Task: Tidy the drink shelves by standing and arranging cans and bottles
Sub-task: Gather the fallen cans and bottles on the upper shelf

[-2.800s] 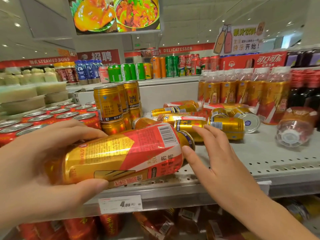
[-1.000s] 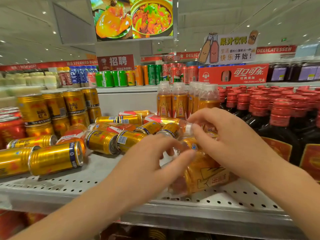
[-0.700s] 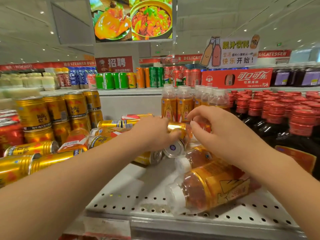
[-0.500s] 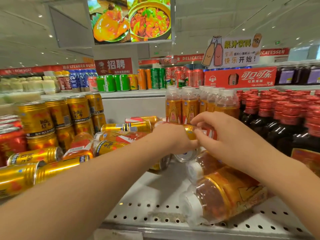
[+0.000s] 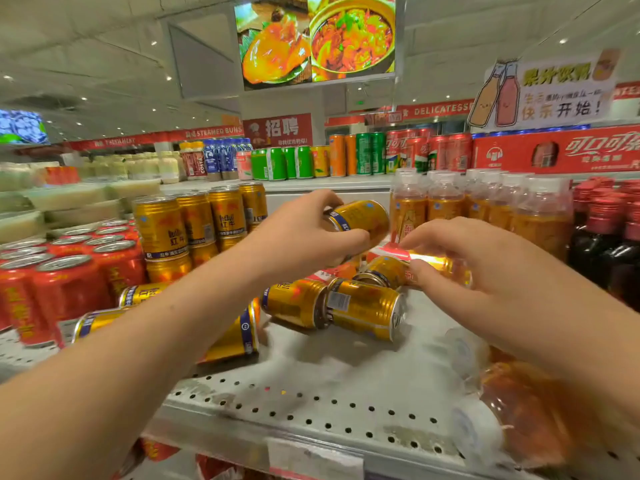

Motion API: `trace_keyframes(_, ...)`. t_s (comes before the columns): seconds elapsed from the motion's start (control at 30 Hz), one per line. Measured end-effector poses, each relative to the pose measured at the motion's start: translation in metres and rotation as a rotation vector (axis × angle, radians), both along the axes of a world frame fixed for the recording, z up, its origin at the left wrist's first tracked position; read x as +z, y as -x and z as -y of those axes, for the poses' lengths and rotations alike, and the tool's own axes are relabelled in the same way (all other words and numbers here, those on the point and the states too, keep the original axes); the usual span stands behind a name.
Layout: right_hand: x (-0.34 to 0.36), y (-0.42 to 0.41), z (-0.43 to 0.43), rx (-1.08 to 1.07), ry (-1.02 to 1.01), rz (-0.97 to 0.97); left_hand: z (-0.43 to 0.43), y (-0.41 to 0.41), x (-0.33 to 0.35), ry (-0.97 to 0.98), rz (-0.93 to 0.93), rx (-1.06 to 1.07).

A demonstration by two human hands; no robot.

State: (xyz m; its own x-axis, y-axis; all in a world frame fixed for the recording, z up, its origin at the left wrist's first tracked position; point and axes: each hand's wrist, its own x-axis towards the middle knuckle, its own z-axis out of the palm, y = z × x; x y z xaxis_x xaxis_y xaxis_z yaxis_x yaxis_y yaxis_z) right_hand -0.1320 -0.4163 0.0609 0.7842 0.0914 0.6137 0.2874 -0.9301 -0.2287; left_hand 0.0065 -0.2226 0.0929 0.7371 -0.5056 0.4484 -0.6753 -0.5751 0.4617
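"Red cans (image 5: pixel 69 289) at the far left — upright?"

"Upright, packed close together on the shelf (image 5: pixel 329 393). Just beside them the stacked gold cans (image 5: pixel 162 226) stand in two tiers."

"And in the middle?"

"Fallen gold cans (image 5: pixel 363 308) lie on their sides, several touching, some partly hidden behind the left forearm. Above them the left hand (image 5: pixel 304 233) is wrapped round a gold can (image 5: pixel 362 219), held tilted clear of the shelf."

"The right hand?"

"The right hand (image 5: pixel 467 258) comes in from the right. Its fingers are curled over a red-and-gold drink (image 5: pixel 429 259) lying behind the fallen ones, with the thumb against its near side — too blurred to say can or bottle."

"Further right?"

"Amber bottles (image 5: pixel 446 202) stand in rows at the back, with dark bottles (image 5: pixel 606 244) with red caps beside them. Fallen bottles (image 5: pixel 512 410) lie near the shelf's front edge, below the right forearm."
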Motion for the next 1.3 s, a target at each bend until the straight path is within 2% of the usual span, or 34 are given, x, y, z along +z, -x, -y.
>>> trace_keyframes(0.17,0.005,-0.017,-0.037,0.005,0.041,-0.067,-0.097,-0.021,0.011,0.006,0.031,0.167)
trace_keyframes(0.47,0.026,-0.102,-0.138,-0.095,0.028,-0.207,-0.188,-0.063,-0.003,-0.103,0.149,0.199)
trace_keyframes(0.63,0.019,-0.159,-0.196,-0.196,0.154,-0.403,-0.209,-0.073,-0.011,-0.119,0.209,0.184)
trace_keyframes(0.77,0.017,-0.181,-0.224,-0.321,0.332,-0.626,-0.214,-0.076,-0.021,-0.129,0.306,0.154)
trace_keyframes(0.87,0.013,-0.187,-0.236,-0.306,0.377,-0.719,-0.218,-0.078,-0.027,-0.110,0.290,0.134)
trace_keyframes(1.07,-0.001,-0.195,-0.235,-0.320,0.277,-0.642,-0.226,-0.079,-0.033,-0.083,0.320,0.134)
trace_keyframes(1.3,-0.001,-0.197,-0.204,-0.248,-0.098,-0.504,-0.222,-0.079,-0.034,-0.067,0.369,0.164)
